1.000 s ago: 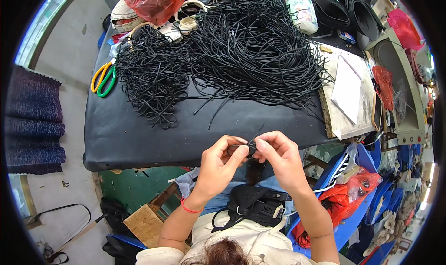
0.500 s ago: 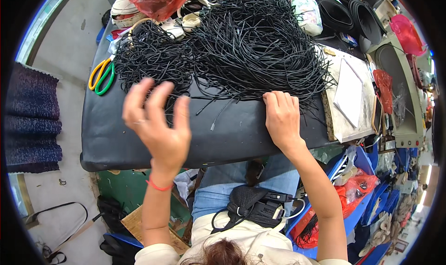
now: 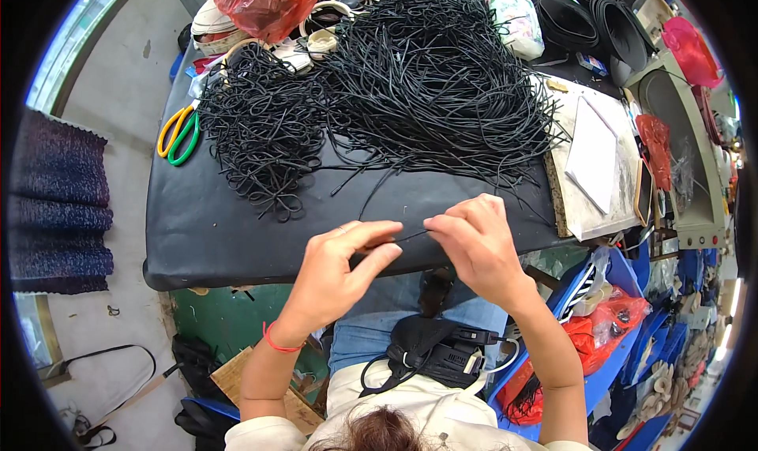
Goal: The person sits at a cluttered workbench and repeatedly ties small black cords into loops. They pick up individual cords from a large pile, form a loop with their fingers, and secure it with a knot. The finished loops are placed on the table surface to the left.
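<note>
Between my hands, above the near part of the black table (image 3: 237,253), runs a short stretch of thin black cord (image 3: 412,235). My right hand (image 3: 475,242) pinches it between thumb and fingertips. My left hand (image 3: 343,265), a red band on its wrist, closes on the cord from the other side, its fingers and thumb nearly together. Beyond them lies a large tangled pile of black cords (image 3: 442,80). To its left is a smaller heap of looped black cords (image 3: 260,127). A few loose ends trail from the big pile toward me.
Scissors with yellow and green handles (image 3: 180,135) lie at the table's left. A red plastic bag (image 3: 268,5) sits at the back. A white sheet (image 3: 591,155) rests on a board (image 3: 564,206) at the right. Blue bins (image 3: 624,269) stand below the table's right side.
My left hand has come from the smaller heap toward me and to the right, its fingers closing. My right hand has left the big pile's near edge and now holds a cord.
</note>
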Demonstrator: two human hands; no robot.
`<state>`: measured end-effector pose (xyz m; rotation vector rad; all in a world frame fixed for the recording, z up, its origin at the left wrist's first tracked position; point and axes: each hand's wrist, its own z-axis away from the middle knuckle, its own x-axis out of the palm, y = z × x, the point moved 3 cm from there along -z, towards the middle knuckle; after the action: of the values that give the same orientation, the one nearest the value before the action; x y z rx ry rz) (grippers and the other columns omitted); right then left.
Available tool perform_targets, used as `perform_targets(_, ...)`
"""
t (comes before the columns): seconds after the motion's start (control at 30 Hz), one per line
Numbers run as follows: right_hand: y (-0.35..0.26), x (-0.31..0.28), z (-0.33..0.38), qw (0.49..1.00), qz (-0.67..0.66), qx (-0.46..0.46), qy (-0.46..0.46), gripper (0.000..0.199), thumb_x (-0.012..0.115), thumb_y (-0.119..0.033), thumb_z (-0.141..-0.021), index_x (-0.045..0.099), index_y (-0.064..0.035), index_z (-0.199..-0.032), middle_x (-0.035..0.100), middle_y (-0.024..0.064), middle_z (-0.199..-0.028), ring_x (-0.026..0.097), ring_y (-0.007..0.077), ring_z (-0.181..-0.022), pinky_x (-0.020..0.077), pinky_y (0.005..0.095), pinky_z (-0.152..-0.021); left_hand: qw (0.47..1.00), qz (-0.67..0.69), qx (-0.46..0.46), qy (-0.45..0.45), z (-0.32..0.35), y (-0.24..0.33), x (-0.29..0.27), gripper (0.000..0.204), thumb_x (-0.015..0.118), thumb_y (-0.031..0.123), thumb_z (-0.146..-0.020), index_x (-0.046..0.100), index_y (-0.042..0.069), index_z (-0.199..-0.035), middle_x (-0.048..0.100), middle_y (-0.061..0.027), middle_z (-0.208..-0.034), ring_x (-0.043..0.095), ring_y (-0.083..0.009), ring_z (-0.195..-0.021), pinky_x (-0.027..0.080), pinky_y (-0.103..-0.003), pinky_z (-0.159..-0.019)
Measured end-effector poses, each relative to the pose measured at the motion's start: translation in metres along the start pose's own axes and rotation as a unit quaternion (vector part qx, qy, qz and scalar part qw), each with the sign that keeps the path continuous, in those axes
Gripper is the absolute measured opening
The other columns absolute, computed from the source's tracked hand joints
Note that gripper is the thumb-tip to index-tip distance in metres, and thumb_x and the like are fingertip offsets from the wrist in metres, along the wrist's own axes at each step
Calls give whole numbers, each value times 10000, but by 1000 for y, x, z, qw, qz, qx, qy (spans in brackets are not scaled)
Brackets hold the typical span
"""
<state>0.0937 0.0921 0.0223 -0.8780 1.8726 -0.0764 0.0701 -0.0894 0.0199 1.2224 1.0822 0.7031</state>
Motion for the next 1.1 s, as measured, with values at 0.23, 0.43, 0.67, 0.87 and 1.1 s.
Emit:
perform_targets(0.23, 16, -14, -15, 992, -32, 90, 85, 149, 666, -21, -734, 644, -64, -875, 588, 64, -777, 554, 215, -698, 453, 308, -611, 946, 288, -147, -19, 14, -32, 2, 164, 595, 106, -863, 624, -24, -958, 660, -101, -859, 638, -142, -778, 510, -244, -679)
perform_targets(0.43, -5, 15, -35, 982, -113, 108, 105, 184, 632, 22, -753, 606, -22, -930, 572, 104, -796, 574, 244, -679, 470, 317, -598, 868, 456, -187, 54, 0, -35, 26, 191, 554, 147, -897, 592, -1, -1011, 637, -80, -869, 632, -147, -785, 530, -255, -680)
perform_targets(0.67, -12, 30, -31, 981, -169, 93, 15, 212, 585, 51, -771, 617, -30, -965, 602, 97, -837, 590, 197, -708, 469, 278, -591, 858, 479, -157, 99, -4, -48, 25, 180, 579, 132, -883, 604, 4, -1007, 625, -56, -873, 606, -106, -751, 525, -223, -658)
perform_targets(0.87, -14, 29, -27, 965, -218, 142, 14, 194, 620, 24, -748, 616, -21, -936, 622, 107, -822, 610, 245, -715, 488, 307, -612, 835, 524, -109, 127, -4, -45, 27, 124, 530, 110, -906, 584, 29, -982, 608, -39, -926, 573, -96, -821, 486, -246, -767)
perform_targets(1.1, -15, 9, -18, 989, -117, 92, 1, 164, 661, -12, -730, 636, -40, -890, 588, 86, -765, 589, 244, -694, 479, 326, -604, 769, 621, -131, 75, -6, -47, 19, 156, 460, 147, -936, 560, 28, -952, 568, -42, -956, 554, -110, -800, 476, -302, -823)
